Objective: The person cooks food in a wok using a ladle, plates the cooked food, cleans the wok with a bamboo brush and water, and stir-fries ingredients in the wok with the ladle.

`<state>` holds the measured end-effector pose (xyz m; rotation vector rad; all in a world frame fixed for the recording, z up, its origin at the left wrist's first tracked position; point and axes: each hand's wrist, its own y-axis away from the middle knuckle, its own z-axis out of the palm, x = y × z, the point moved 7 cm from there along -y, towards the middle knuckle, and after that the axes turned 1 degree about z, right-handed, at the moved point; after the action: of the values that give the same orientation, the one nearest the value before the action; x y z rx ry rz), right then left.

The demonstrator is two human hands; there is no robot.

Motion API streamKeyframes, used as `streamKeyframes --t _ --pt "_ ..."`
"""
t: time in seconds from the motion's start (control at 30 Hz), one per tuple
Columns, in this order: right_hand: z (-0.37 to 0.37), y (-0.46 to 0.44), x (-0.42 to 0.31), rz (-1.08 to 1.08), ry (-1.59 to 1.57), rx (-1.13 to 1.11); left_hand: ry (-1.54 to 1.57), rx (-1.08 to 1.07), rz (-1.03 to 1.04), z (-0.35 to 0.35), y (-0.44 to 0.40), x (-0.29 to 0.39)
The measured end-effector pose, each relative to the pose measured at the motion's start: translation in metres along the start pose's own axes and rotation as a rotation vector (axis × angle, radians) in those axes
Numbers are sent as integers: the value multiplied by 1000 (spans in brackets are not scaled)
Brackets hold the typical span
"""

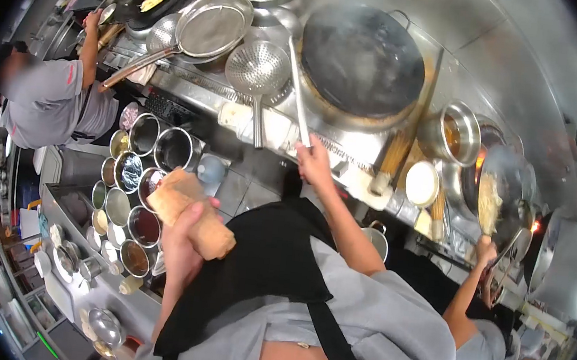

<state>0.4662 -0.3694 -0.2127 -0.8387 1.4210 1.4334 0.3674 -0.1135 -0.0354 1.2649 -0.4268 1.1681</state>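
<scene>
Silver metal tool, long and thin, is in your right hand, with its far end just left of the big, round, black metal wok. Your right fingers are curled around its near end. I cannot tell what shape the tip is. Your left hand is wrapped around a thick, tan, folded cloth, well apart from the wok, to its near left. White smoke or steam hangs over the wok. You look to be at a step of having both things ready. Next, moving seems to call for a snug right grip and a slow swing, as a round silver strainer full of holes lies left of the wok and could get bumped.
</scene>
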Motion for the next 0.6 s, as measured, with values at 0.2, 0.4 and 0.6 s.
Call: streamKeyframes --t 0.2,0.4,0.6 --pt "-14 -114 -107 -29 39 -2 135 -82 -95 58 -45 0" --pt "9 -311 -155 -210 245 24 294 -10 -165 53 -48 -2" --pt "45 -390 -148 228 -334 -133 277 32 -144 32 -73 7"
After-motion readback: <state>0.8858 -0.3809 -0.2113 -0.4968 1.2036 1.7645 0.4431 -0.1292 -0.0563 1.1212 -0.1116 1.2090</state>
